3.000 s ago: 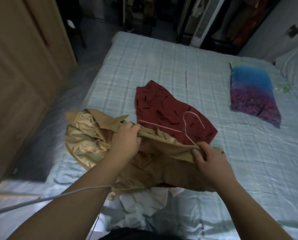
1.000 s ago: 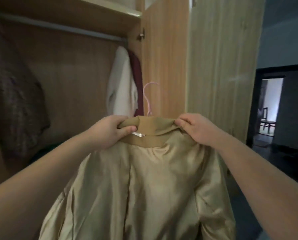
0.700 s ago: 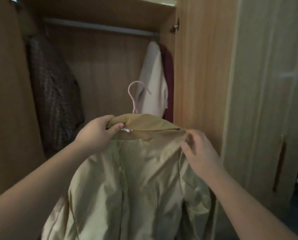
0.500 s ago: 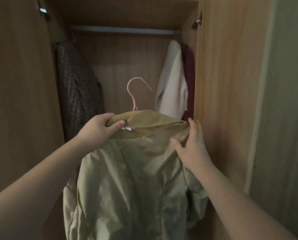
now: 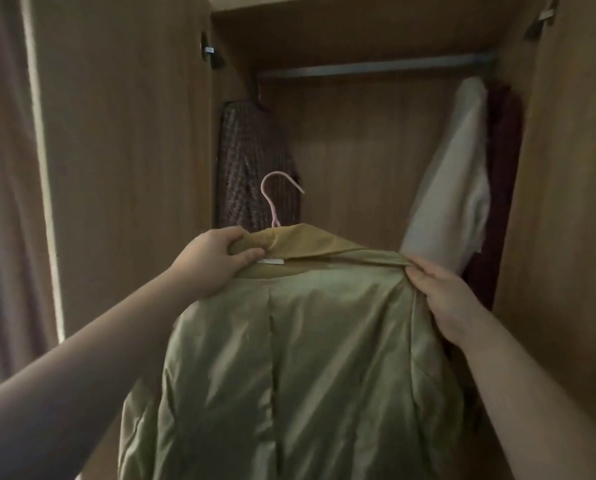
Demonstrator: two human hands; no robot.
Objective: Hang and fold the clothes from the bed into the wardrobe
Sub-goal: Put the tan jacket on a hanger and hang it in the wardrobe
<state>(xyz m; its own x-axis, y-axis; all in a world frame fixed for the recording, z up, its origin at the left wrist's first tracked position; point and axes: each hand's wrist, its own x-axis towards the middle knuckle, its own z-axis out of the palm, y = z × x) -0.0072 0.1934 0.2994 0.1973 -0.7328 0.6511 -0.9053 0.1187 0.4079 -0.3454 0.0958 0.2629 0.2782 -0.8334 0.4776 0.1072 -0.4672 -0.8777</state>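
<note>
A jacket (image 5: 289, 358) on a hanger (image 5: 272, 199) is before the open wardrobe (image 5: 358, 140), below its rail (image 5: 376, 67). The left hand (image 5: 213, 265) grips the collar beside the hanger's hook; the right hand (image 5: 442, 296) pinches the right shoulder. Inside, a coat (image 5: 255, 161) hangs at the rail's left end and a shirt (image 5: 456, 174) at its right end, with another garment (image 5: 504, 150) just right of the shirt.

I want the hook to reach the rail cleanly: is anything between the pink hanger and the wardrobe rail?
Nothing visible. The pink hanger sits below the rail, whose middle stretch is bare. A checked garment hangs at its left end, a white garment and a dark red garment at its right.
</note>
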